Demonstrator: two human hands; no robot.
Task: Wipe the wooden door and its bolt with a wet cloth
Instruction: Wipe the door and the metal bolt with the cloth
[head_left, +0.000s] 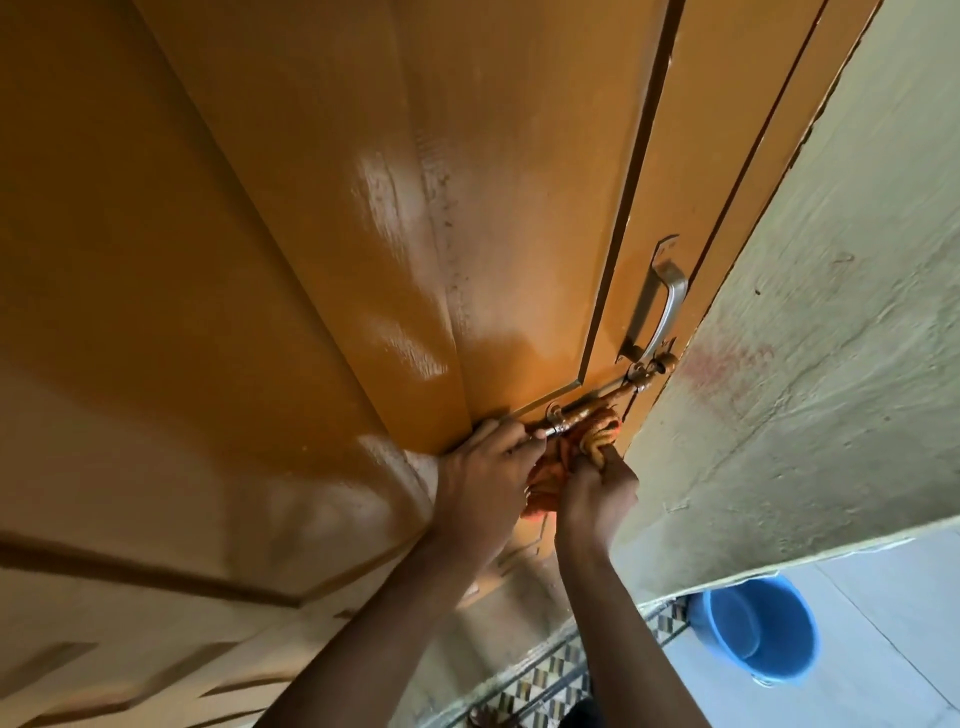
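Glossy orange-brown wooden door (322, 249), sheen patches | left hand (483, 467) pinching rusty metal sliding bolt (597, 405) | right hand (595, 499) clutching orange cloth (566, 449) beneath bolt | step: bolt-wiping | next: rub along rod.

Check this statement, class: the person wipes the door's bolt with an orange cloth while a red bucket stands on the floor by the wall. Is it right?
Not quite. The head view shows the bucket is blue, not red. The rest holds: both hands work the orange cloth at the bolt.
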